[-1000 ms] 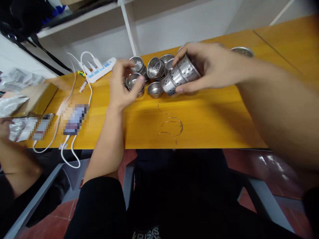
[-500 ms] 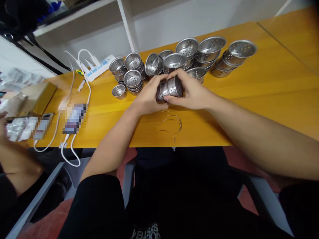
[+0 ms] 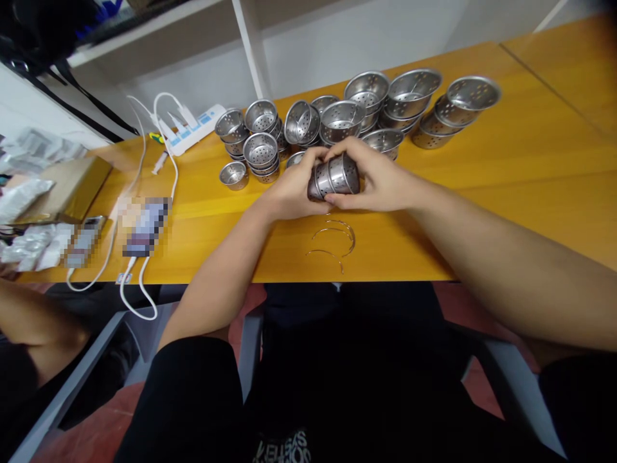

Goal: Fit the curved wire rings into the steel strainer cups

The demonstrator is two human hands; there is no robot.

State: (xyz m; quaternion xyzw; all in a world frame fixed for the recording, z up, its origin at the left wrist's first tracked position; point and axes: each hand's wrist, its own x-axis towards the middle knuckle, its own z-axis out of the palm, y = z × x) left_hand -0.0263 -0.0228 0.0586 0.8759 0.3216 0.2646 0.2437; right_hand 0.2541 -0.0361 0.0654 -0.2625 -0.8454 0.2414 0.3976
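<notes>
Between my two hands is a stack of perforated metal cups (image 3: 337, 175), tilted onto its side above the table. My left hand (image 3: 297, 186) is closed around its left end, and my right hand (image 3: 367, 175) grips the right end with the thumb along the lower side. Several thin curved wires (image 3: 344, 231) lie on the table just below the hands. Behind them stand stacks of perforated metal cups, among them a wide one (image 3: 342, 119) and a smaller stack (image 3: 261, 154). Fingers hide part of the held stack.
A single small cup (image 3: 234, 175) sits left of the stacks. Further left are a white power strip (image 3: 200, 130), cables and a phone (image 3: 147, 226). A cardboard box (image 3: 72, 193) and another person's arm (image 3: 43, 315) are at the far left.
The held cups have turned slightly, so the right end now shows less of its face. My hands stay nearly in place, and the whole view has shifted a little.
</notes>
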